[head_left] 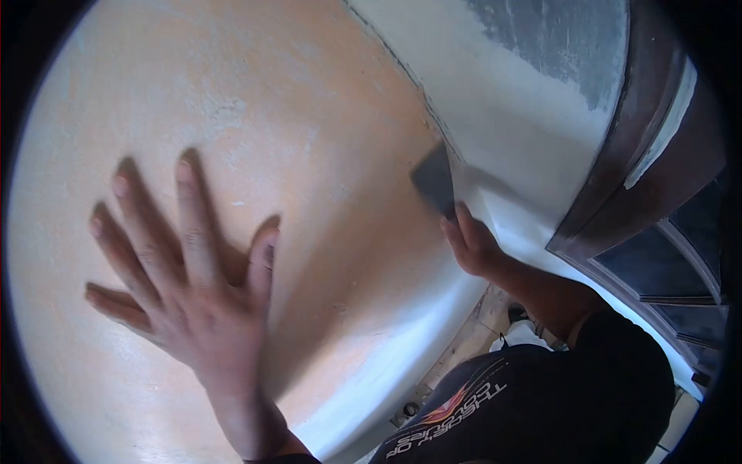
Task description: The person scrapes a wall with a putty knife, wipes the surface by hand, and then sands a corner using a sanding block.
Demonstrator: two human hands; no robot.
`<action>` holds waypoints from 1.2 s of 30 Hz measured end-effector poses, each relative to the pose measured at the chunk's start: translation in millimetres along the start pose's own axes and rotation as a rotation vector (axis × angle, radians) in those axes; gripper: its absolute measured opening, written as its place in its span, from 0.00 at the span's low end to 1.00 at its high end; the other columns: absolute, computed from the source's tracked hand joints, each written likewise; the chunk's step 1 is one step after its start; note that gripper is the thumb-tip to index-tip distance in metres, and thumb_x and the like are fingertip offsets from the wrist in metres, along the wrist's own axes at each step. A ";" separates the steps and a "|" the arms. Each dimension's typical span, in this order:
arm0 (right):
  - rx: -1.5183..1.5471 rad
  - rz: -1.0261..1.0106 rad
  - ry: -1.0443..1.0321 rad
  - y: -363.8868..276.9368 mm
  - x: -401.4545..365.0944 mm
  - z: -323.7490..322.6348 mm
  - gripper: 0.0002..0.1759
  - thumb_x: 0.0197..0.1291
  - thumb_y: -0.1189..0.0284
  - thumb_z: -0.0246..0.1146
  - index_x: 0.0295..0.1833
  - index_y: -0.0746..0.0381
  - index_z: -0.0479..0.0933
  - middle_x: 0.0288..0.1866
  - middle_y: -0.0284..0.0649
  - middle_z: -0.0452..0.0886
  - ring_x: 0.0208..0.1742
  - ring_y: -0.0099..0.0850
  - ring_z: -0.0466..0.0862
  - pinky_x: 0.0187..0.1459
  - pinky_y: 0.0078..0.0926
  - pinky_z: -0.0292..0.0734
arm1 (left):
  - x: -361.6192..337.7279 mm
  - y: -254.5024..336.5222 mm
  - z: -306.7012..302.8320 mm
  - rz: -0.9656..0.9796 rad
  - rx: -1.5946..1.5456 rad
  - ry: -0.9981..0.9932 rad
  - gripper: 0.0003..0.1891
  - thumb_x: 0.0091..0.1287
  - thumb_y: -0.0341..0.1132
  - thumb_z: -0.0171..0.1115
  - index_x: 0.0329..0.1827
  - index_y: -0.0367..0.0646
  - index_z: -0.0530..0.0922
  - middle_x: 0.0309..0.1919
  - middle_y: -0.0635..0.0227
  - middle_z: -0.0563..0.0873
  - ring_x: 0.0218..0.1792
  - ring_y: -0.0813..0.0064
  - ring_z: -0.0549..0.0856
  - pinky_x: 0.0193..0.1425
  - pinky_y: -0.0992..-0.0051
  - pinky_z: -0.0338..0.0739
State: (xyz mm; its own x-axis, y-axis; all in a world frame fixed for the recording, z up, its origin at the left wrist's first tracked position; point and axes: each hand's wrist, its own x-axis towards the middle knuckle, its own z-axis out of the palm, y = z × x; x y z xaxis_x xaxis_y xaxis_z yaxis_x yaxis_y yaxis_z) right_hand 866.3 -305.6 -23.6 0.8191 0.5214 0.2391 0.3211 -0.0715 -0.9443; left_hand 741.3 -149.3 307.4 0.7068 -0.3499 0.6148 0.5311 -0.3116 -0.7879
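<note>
My left hand (197,298) lies on the peach-coloured wall (325,85), its fingers and thumb spread wide. In my right hand (473,246) is a dark grey, flat rectangular piece (435,182), gripped at its lower end between thumb and fingers. That piece rests at the wall's corner line, where the peach face meets a whitish one. Its exact kind I cannot tell. Above it, a dark, rough crack (398,66) runs up along the corner. Pale scuffs and patches mark the peach surface around my left hand.
Right of the corner, the whitish wall (533,116) carries a grey unpainted patch (568,46). Beyond it stands a dark brown frame (610,178) with a white smear and glazed panes (657,259). Below, a tiled floor strip (471,329) shows past my black shirt (533,402).
</note>
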 end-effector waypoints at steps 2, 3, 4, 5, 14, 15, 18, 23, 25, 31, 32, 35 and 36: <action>-0.152 0.061 -0.065 44.8 -27.4 19.3 0.27 0.76 0.60 0.54 0.65 0.72 0.61 0.33 0.61 0.82 0.36 0.64 0.82 0.37 0.57 0.77 | -0.8 8.5 -13.7 -0.031 0.020 -0.144 0.41 0.71 0.76 0.30 0.82 0.68 0.59 0.82 0.60 0.58 0.83 0.54 0.54 0.83 0.42 0.27; -0.170 0.025 -0.067 75.8 -50.1 30.7 0.28 0.75 0.60 0.55 0.66 0.73 0.62 0.33 0.61 0.82 0.35 0.63 0.83 0.38 0.58 0.78 | -4.8 13.5 -12.0 -0.035 -0.021 -0.132 0.42 0.71 0.76 0.29 0.83 0.66 0.59 0.83 0.60 0.57 0.84 0.55 0.51 0.82 0.44 0.22; -0.230 0.060 -0.111 118.8 -74.0 41.8 0.29 0.74 0.61 0.56 0.67 0.73 0.62 0.35 0.63 0.83 0.37 0.62 0.84 0.39 0.58 0.80 | -7.5 17.7 -10.6 -0.016 -0.048 -0.117 0.42 0.71 0.76 0.30 0.83 0.65 0.59 0.83 0.59 0.57 0.84 0.55 0.50 0.82 0.44 0.20; -0.206 0.046 -0.123 121.3 -86.7 34.4 0.28 0.73 0.63 0.57 0.66 0.75 0.63 0.38 0.63 0.84 0.38 0.61 0.86 0.41 0.55 0.82 | -10.4 20.7 -9.4 -0.005 -0.070 -0.104 0.42 0.71 0.76 0.31 0.83 0.64 0.59 0.83 0.58 0.57 0.84 0.55 0.50 0.81 0.44 0.19; -0.187 -0.301 0.089 -84.5 44.9 -46.7 0.24 0.71 0.63 0.59 0.62 0.70 0.68 0.33 0.62 0.81 0.36 0.64 0.82 0.36 0.57 0.76 | -14.9 27.4 -32.6 -0.017 -0.234 -0.194 0.40 0.68 0.73 0.50 0.80 0.66 0.65 0.82 0.60 0.61 0.83 0.50 0.53 0.80 0.35 0.23; -0.215 -0.265 0.069 -68.9 39.3 -40.3 0.25 0.71 0.62 0.58 0.63 0.71 0.67 0.34 0.62 0.82 0.36 0.64 0.82 0.38 0.57 0.77 | -16.6 25.2 -29.5 -0.023 -0.241 -0.215 0.39 0.69 0.72 0.50 0.80 0.66 0.66 0.81 0.61 0.62 0.83 0.50 0.53 0.79 0.34 0.23; -0.294 -0.185 0.031 54.6 -25.3 -3.2 0.30 0.71 0.62 0.58 0.67 0.75 0.66 0.41 0.64 0.83 0.42 0.65 0.84 0.45 0.55 0.82 | -11.6 26.6 -33.6 -0.036 -0.288 -0.197 0.36 0.69 0.69 0.52 0.78 0.68 0.68 0.81 0.61 0.63 0.83 0.51 0.54 0.78 0.29 0.28; -0.200 -0.519 0.210 29.4 4.7 -26.4 0.23 0.72 0.69 0.54 0.64 0.75 0.67 0.43 0.64 0.84 0.45 0.65 0.84 0.46 0.52 0.81 | -14.0 26.6 -43.3 -0.055 -0.404 -0.222 0.35 0.66 0.66 0.57 0.76 0.68 0.71 0.83 0.63 0.59 0.83 0.54 0.52 0.76 0.24 0.31; -0.067 -0.357 0.060 -64.2 38.4 -72.5 0.22 0.72 0.69 0.53 0.63 0.75 0.67 0.38 0.65 0.82 0.42 0.66 0.83 0.40 0.53 0.79 | -7.2 36.2 -49.8 -0.015 -0.429 -0.192 0.35 0.64 0.65 0.59 0.75 0.68 0.72 0.83 0.66 0.57 0.84 0.55 0.50 0.75 0.23 0.32; -0.252 -0.401 0.068 -37.6 41.4 -56.5 0.22 0.73 0.69 0.53 0.64 0.75 0.66 0.40 0.65 0.83 0.45 0.66 0.83 0.40 0.52 0.79 | -13.3 -4.7 -37.1 -0.179 -0.448 -0.191 0.38 0.57 0.64 0.65 0.74 0.73 0.72 0.83 0.69 0.59 0.83 0.58 0.53 0.73 0.19 0.33; -0.226 -0.327 0.001 -2.5 24.1 -46.4 0.24 0.73 0.69 0.53 0.66 0.75 0.66 0.46 0.67 0.83 0.49 0.66 0.83 0.46 0.52 0.81 | -11.9 -13.9 -38.4 -0.213 -0.482 -0.143 0.39 0.57 0.64 0.65 0.75 0.73 0.70 0.83 0.69 0.59 0.83 0.58 0.53 0.73 0.19 0.34; -0.068 -0.138 -0.169 22.9 -16.7 -32.8 0.26 0.74 0.68 0.49 0.70 0.74 0.64 0.57 0.63 0.82 0.58 0.53 0.85 0.59 0.43 0.78 | -13.2 -27.1 -39.0 -0.315 -0.467 -0.079 0.39 0.57 0.63 0.66 0.75 0.70 0.71 0.83 0.68 0.58 0.83 0.58 0.53 0.73 0.19 0.40; -0.070 -0.143 -0.207 -0.3 -10.0 -34.3 0.26 0.74 0.68 0.49 0.70 0.74 0.64 0.57 0.63 0.82 0.58 0.53 0.85 0.59 0.43 0.78 | -12.8 -30.6 -37.7 -0.291 -0.501 -0.011 0.38 0.59 0.62 0.67 0.74 0.67 0.73 0.82 0.67 0.58 0.83 0.58 0.52 0.73 0.20 0.46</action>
State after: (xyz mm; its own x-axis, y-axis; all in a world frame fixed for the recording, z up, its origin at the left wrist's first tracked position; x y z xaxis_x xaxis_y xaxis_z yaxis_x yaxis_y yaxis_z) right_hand 874.3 -339.9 -18.0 0.6505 0.6931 0.3105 0.4646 -0.0397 -0.8846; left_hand 698.4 -168.5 324.9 0.5710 -0.1783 0.8013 0.4203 -0.7749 -0.4720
